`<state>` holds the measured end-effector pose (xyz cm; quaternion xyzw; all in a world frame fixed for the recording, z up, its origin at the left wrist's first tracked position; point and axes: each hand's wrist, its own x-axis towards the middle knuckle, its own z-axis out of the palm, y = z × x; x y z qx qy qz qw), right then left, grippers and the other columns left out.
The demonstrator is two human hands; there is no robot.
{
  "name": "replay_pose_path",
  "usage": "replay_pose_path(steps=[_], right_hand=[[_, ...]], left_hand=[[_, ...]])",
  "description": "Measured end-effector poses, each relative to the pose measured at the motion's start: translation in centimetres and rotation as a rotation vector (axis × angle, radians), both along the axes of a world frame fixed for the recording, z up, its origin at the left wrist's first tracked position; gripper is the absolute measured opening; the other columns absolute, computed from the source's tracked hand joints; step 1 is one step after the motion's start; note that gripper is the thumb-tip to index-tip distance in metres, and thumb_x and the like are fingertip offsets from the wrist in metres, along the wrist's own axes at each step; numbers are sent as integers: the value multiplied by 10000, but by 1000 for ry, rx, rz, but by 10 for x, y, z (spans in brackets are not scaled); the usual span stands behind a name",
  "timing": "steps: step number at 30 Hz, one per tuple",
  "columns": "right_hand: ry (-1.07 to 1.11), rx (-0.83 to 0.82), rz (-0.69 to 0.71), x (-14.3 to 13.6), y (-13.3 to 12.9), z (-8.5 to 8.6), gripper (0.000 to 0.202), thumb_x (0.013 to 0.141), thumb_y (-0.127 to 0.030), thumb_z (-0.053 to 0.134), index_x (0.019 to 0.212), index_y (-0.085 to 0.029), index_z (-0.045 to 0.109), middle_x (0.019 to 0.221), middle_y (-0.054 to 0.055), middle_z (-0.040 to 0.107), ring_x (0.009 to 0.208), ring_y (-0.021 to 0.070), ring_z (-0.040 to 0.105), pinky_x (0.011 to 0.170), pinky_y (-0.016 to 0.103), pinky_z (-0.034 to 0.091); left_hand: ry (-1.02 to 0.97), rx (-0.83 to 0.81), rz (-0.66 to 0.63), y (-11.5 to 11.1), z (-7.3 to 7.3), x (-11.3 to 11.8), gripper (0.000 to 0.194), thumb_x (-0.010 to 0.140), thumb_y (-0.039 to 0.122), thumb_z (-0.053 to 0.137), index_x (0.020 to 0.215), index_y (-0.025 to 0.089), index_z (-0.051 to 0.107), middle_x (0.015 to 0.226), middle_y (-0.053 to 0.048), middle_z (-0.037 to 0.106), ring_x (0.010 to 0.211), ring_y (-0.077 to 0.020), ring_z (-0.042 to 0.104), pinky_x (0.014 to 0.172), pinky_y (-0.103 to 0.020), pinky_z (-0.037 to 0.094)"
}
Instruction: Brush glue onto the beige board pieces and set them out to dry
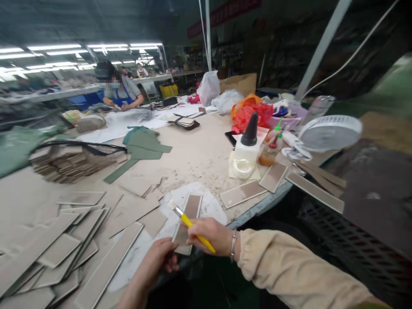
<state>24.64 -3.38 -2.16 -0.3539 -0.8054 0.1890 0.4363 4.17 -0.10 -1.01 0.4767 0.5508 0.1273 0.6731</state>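
Observation:
My right hand (pixel 214 236) is wrapped round a paintbrush (pixel 186 220) with a yellow handle and pale bristles. The bristles point up and away to the left. Under the brush lies a brown strip (pixel 193 206) with a light border, slanting across a white sheet (pixel 212 210) near the table's front edge. With fingers curled, my left hand (pixel 159 257) pinches the strip's lower left edge. A longer bordered strip (pixel 109 266) and an overlapping pile of similar pieces (pixel 64 249) lie left of that hand.
On the right stand a white bottle with a black cone top (pixel 247 148), a glue bottle (pixel 268 154), a tape roll (pixel 243 168) and a white fan (pixel 330 133). Bundled pieces (pixel 67 161) and green pieces (pixel 144 146) lie farther left. A co-worker (pixel 124 92) works across the table.

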Motion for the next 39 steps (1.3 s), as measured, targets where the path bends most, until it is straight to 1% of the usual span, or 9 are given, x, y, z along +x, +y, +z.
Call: replay_pose_path(steps=[3,8,13,19,25,29,32,35,39], right_hand=[[-142,10,43,-9,-3,-14,85,896,-293,538,877,-211,523,860,12,635,845,136,624,1022,369,410],[-295,-34,21,-10,0,-25,335,840,-478,606,1000,-194,524,994,68,622,946,188,606,1062,433,350],[-345,-115,-99,1,16,-28,425,788,-471,676,1050,-188,500,1088,99,600,1013,214,592,1048,452,357],[-344,-134,-197,18,41,-31,412,777,-439,704,1043,-193,508,1038,77,619,970,211,596,1016,438,382],[-388,-136,-259,26,51,-28,431,776,-478,694,1043,-189,520,1051,78,618,953,205,595,957,386,420],[-282,-173,-300,26,53,-32,379,777,-439,702,1020,-214,517,1009,57,635,917,195,605,820,325,475],[-188,-162,-349,31,52,-32,211,842,-316,640,970,-213,507,969,58,648,910,190,617,793,315,479],[-71,-112,-399,40,51,-23,90,889,-244,549,939,-212,481,1015,82,653,970,196,626,836,331,476],[86,-68,-480,52,46,-3,86,915,-286,503,945,-231,443,1094,93,655,1034,197,634,851,334,490]], left_hand=[[25,16,-33,0,-1,2,296,688,429,590,598,153,530,426,3,538,374,-124,541,369,-175,288],[40,-10,-72,1,-1,-1,263,671,404,575,588,164,506,405,12,518,345,-118,518,358,-179,245],[18,-31,-107,2,-1,-3,272,670,419,585,604,165,513,411,19,519,347,-114,508,364,-186,251],[36,-33,-95,2,-3,-4,302,685,440,582,585,170,488,424,24,517,355,-114,525,368,-179,263],[21,-25,-79,2,-6,-6,360,696,486,644,622,151,533,467,-4,557,409,-131,560,385,-182,320],[45,-9,44,0,-2,-2,405,700,515,702,820,135,627,668,-26,647,560,-121,612,468,-166,413],[0,80,55,-2,-1,1,395,660,499,752,759,137,631,610,23,576,504,-68,518,445,-135,376],[-38,107,73,-2,-5,-1,378,680,495,741,794,149,641,620,39,553,496,-47,460,460,-126,374],[-91,135,47,-1,-6,-5,372,699,510,717,815,162,655,658,23,571,526,-60,464,471,-142,371]])
